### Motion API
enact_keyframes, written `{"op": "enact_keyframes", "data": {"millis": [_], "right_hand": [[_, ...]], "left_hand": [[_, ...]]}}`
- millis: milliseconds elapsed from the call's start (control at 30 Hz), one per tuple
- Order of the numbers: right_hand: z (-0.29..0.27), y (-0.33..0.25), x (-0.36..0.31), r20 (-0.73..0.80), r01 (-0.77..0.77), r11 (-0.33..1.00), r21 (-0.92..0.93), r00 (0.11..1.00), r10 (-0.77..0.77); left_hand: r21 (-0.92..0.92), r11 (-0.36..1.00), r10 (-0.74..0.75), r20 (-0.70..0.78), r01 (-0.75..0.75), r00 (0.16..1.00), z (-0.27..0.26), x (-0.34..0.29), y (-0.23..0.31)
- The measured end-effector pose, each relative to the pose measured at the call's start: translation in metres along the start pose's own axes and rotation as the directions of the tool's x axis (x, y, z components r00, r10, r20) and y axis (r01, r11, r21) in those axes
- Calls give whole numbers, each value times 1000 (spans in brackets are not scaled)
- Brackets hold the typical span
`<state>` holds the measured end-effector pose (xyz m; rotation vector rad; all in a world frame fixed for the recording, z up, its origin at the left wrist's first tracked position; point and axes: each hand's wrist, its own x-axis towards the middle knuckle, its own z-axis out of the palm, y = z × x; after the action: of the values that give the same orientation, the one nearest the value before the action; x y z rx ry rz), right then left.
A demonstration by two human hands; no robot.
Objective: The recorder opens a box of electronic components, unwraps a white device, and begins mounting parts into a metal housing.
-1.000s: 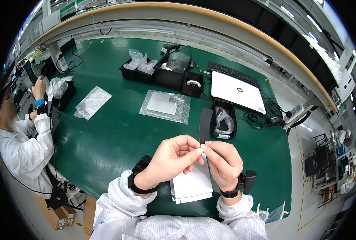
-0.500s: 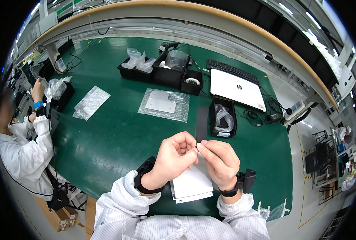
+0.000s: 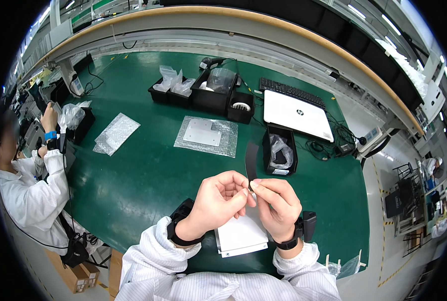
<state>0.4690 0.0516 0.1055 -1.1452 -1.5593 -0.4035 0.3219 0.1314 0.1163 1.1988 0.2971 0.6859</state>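
Both hands are meeting at lower centre: left hand (image 3: pixel 218 200) and right hand (image 3: pixel 276 205) are pinching a dark strip (image 3: pixel 251 160), holding it upright above white sheets (image 3: pixel 241 235) for fingertip access.

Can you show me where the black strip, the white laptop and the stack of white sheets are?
black strip (image 3: pixel 251 159), head view, on the middle of the strip above both hands.
white laptop (image 3: pixel 297 115), head view, on its closed lid.
stack of white sheets (image 3: pixel 241 235), head view, on the top sheet below the hands.
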Motion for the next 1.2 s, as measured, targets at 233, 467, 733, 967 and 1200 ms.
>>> {"op": "enact_keyframes", "data": {"millis": [233,467,733,967,1200], "right_hand": [[-1,-1,-1,-2,-58,998,27,998,58],[-2,-2,0,24,-7,999,-37,1000,8],[-2,-3,2,36,4,998,-69,999,-2],[-2,-2,0,22,14,997,-79,1000,-12],[-4,-4,2,33,38,994,-103,999,-35]], "left_hand": [[33,999,-8,14,8,1000,2,-1,6],[72,997,-4,10,3,1000,-1,-1,3],[79,997,3,4,-3,1000,-1,1,1],[81,997,12,3,-12,1000,0,0,4],[91,996,9,16,-10,1000,0,0,5]]}}
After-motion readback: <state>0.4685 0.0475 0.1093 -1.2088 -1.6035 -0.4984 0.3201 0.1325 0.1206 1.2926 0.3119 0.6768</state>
